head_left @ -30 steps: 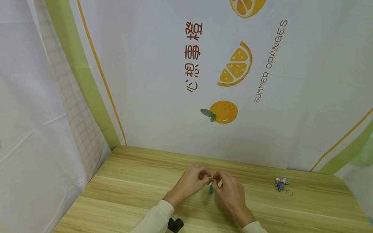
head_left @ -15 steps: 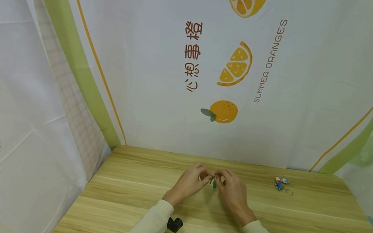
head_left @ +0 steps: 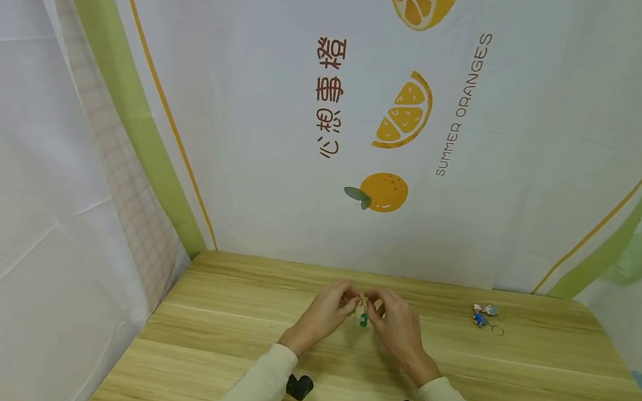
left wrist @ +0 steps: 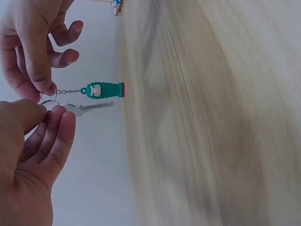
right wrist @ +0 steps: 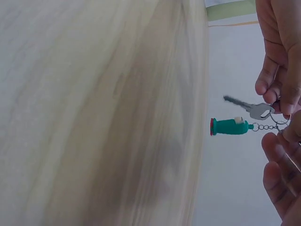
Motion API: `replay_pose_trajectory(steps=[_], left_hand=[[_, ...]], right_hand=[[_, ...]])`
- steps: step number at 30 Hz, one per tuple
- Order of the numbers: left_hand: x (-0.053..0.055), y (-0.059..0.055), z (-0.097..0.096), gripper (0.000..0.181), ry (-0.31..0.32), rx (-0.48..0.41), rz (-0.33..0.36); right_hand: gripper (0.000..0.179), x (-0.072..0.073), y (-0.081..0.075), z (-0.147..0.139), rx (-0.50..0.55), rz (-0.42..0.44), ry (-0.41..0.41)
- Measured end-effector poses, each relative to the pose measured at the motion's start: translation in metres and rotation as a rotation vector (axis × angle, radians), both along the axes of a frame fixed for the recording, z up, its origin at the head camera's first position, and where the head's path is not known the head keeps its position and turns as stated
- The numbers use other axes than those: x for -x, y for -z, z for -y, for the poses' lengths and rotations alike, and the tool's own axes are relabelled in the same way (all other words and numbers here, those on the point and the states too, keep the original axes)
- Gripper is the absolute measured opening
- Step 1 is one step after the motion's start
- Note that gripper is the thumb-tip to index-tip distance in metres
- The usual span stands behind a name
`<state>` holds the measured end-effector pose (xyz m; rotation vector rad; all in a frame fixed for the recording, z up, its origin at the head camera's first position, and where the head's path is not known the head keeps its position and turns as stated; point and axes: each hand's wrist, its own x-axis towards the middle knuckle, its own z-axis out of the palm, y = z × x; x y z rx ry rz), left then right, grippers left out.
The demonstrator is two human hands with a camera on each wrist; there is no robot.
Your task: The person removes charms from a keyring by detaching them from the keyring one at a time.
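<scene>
Above the table my hands meet at a small metal key ring (left wrist: 49, 96). My left hand (head_left: 329, 313) pinches the ring beside the bow of a silver key (right wrist: 258, 111). Thumb and fingertips of my right hand (head_left: 399, 329) pinch the ring where a short chain (right wrist: 267, 126) joins it. From that chain hangs a green figure charm (left wrist: 104, 90) with a pale face and a red base. Key and charm dangle side by side, apart from the table. My fingertips partly cover the ring, so whether the key is fully threaded on it is hard to tell.
On the wooden table (head_left: 236, 386), to the back right, lie several small figure keychains (head_left: 482, 316), one blue with a ring. Black wrist devices (head_left: 299, 387) show under both forearms. A printed cloth (head_left: 256, 203) hangs behind the table.
The green charm has swung and turned, and now hangs straight down with its pale face showing. Both hands stay almost in place, with small shifts of the fingers around the ring.
</scene>
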<state>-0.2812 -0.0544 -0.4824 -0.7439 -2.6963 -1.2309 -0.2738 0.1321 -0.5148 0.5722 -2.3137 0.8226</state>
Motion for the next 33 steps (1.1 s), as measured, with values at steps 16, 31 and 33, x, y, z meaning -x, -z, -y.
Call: replay_pose_trajectory(steps=[16,31,33], left_hand=[[0.0004,0.0037,0.0005,0.015,0.054,-0.020,-0.058],[-0.0014,0.0044,0.0017,0.015,0.053,0.059,-0.134],[-0.0019,0.0038,0.0020,0.015,0.062,0.066,-0.136]], right_hand=[[0.014,0.0006,-0.0017,-0.0005,0.033,0.004,-0.024],[0.022,-0.0015,-0.0015,-0.0012,-0.022,-0.045,0.001],[0.022,-0.0017,-0.0015,-0.0013,-0.034,-0.041,0.001]])
